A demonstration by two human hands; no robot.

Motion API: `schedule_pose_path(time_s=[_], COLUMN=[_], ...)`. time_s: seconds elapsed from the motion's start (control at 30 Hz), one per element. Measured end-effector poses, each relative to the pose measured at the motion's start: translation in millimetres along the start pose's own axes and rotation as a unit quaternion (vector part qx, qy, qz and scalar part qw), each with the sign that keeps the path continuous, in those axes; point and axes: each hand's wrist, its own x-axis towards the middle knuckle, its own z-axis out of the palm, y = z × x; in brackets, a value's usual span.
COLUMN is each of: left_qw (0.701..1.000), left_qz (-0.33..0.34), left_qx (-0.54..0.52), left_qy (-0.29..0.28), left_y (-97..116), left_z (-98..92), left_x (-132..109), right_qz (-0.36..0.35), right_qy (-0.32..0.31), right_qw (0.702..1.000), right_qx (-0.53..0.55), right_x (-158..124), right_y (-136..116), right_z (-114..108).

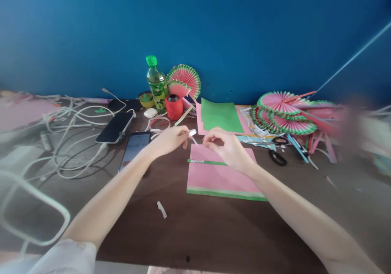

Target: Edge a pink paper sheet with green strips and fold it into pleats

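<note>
My left hand (pixel 171 140) is closed in a pinch on a small white roll of tape (pixel 192 133) above the dark wooden table (pixel 214 229). My right hand (pixel 224 146) hovers close beside it with fingers curled and pinched near the roll's loose end; what it holds is too small to make out. Below both hands lies a pink paper sheet with green edge strips (pixel 221 178). A torn white scrap (pixel 161 209) lies nearer to me on the table.
Two phones (pixel 116 127) (pixel 134 147) and tangled white cables (pixel 70 143) lie at left. A green-capped bottle (pixel 156 84), a red ribbon spool (pixel 174 107), green paper (pixel 221 116), watermelon paper fans (pixel 284 113), black scissors (pixel 277 157) and paper strips crowd the back and right.
</note>
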Motion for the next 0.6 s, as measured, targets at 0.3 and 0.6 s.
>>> schedule_pose_path(time_s=[0.3, 0.6], left_qw=[0.975, 0.981], left_qz=[-0.006, 0.027], left_qx=[0.221, 0.19], left_qy=[-0.019, 0.016], left_y=[-25, -11], left_z=[-0.7, -3.8], left_x=[6, -1], right_qz=[0.113, 0.005], right_qy=[-0.185, -0.166], right_qw=[0.976, 0.986], right_qx=[0.01, -0.029], right_x=[12, 4], right_y=[21, 35], right_z=[9, 38])
